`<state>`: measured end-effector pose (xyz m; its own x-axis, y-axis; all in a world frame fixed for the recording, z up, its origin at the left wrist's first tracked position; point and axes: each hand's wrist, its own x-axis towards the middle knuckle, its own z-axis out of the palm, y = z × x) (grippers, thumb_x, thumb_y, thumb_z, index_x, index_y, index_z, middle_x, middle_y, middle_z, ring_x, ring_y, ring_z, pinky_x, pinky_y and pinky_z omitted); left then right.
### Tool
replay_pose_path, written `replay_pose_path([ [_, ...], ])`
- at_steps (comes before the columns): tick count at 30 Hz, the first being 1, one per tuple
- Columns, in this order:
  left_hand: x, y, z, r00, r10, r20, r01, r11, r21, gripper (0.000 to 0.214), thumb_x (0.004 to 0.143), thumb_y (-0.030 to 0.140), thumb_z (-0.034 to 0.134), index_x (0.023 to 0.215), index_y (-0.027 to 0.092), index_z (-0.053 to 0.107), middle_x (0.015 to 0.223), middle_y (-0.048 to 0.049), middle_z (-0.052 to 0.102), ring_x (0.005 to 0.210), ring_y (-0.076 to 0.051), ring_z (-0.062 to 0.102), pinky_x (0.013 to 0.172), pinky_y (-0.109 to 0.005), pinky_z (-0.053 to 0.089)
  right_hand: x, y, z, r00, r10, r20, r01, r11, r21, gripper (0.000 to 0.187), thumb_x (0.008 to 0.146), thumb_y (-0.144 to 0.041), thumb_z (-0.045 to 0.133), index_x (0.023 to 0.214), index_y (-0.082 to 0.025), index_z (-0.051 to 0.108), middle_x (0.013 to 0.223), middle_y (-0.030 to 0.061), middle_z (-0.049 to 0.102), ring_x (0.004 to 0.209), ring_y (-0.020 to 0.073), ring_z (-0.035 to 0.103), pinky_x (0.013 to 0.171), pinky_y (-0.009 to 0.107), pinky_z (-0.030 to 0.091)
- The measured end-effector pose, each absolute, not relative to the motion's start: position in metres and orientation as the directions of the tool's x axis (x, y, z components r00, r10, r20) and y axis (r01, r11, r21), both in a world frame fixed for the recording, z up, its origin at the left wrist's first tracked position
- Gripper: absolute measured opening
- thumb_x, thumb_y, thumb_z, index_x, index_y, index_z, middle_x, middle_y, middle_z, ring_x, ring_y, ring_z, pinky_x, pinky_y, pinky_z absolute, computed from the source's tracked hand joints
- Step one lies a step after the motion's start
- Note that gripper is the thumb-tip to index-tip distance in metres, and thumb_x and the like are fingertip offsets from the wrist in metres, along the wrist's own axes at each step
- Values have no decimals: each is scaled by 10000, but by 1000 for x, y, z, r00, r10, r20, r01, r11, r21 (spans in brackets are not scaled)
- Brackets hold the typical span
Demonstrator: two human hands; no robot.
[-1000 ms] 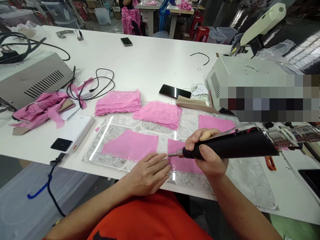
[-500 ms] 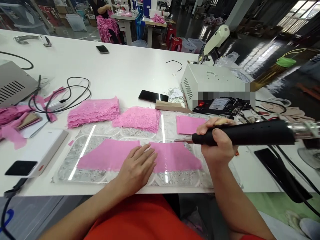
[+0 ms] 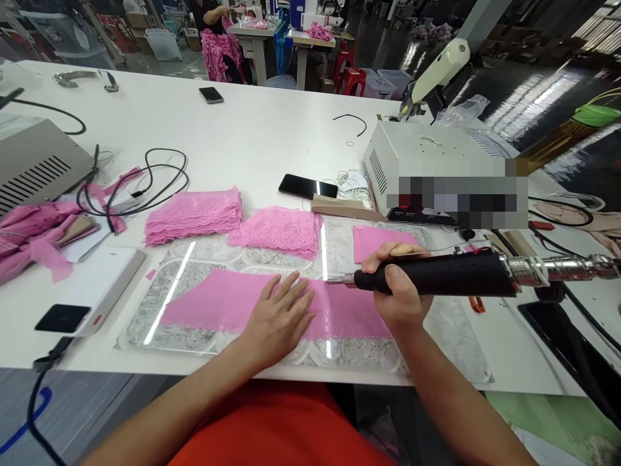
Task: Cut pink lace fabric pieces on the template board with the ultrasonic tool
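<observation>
My left hand (image 3: 281,318) lies flat with spread fingers on pink fabric, pressing where two cut pieces meet. The left piece (image 3: 208,301) tapers to the left; the right piece (image 3: 352,320) extends under my right hand. My right hand (image 3: 405,294) is closed around a black ultrasonic hand tool (image 3: 456,273). The tool lies nearly level, its narrow metal tip pointing left at the right piece's top edge, close to my left fingertips. I cannot tell whether the tip touches the fabric. Beneath the pieces is a clear-covered, marble-patterned mat (image 3: 187,340).
Behind the mat sit two pink lace stacks (image 3: 194,217) and folded pink fabric (image 3: 381,241). A phone (image 3: 308,186) and a grey machine box (image 3: 412,152) stand beyond. Cables (image 3: 160,165) and a white box (image 3: 114,285) are left. A person (image 3: 213,19) handles pink material in the background.
My right hand has brought the tool left along the fabric's top edge, its tip now nearer my left hand. The left fingers have spread wider. The whole view has shifted slightly.
</observation>
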<state>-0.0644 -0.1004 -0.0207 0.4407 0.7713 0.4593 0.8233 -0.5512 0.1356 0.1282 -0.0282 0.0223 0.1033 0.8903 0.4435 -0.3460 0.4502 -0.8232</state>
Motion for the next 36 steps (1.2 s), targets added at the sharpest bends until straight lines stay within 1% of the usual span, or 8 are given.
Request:
replay_pose_path([
  [13,-64,-101,-24,421,773,475,818,-550,170,243,965,238,496,1135,128,630,1217,-114,659,1248,-300,536,1056,-489,387,127,-27,20,87,891,445,-321,448,-834,135,764,-228,631,863,-229,539,812,-37,557,610,96,581,608,304,514],
  [18,-65,-100,-23,423,778,464,817,-549,176,237,945,224,525,1141,150,635,1221,-118,654,1262,-295,527,1060,-487,387,125,-26,21,93,893,439,-290,447,-846,132,764,-234,635,831,-226,522,796,-39,561,608,99,578,610,309,516],
  [22,-66,-99,-22,429,768,476,815,-557,163,227,945,215,519,1131,157,636,1214,-117,660,1251,-298,537,1055,-490,392,129,-24,24,150,895,420,-296,446,-845,143,737,-254,630,834,-230,528,789,-38,554,591,95,559,592,304,501],
  [27,-67,-99,-23,429,774,466,817,-553,167,248,940,204,514,1154,166,632,1224,-115,654,1256,-293,533,1065,-488,379,141,-23,29,239,864,443,-249,496,-832,136,707,-255,613,804,-229,522,749,-45,546,553,99,548,572,313,500],
  [32,-67,-99,-22,436,770,465,819,-554,150,250,963,216,478,1151,149,628,1235,-115,653,1264,-298,525,1059,-489,379,145,-24,26,205,872,444,-266,486,-833,126,722,-232,618,818,-222,537,763,-38,551,572,101,564,580,301,493],
  [36,-67,-99,-23,433,768,473,817,-556,154,241,959,219,493,1146,145,626,1237,-121,649,1269,-300,520,1061,-488,377,145,-24,24,191,870,455,-274,492,-826,124,733,-225,626,823,-219,540,768,-34,552,579,99,563,584,298,494],
])
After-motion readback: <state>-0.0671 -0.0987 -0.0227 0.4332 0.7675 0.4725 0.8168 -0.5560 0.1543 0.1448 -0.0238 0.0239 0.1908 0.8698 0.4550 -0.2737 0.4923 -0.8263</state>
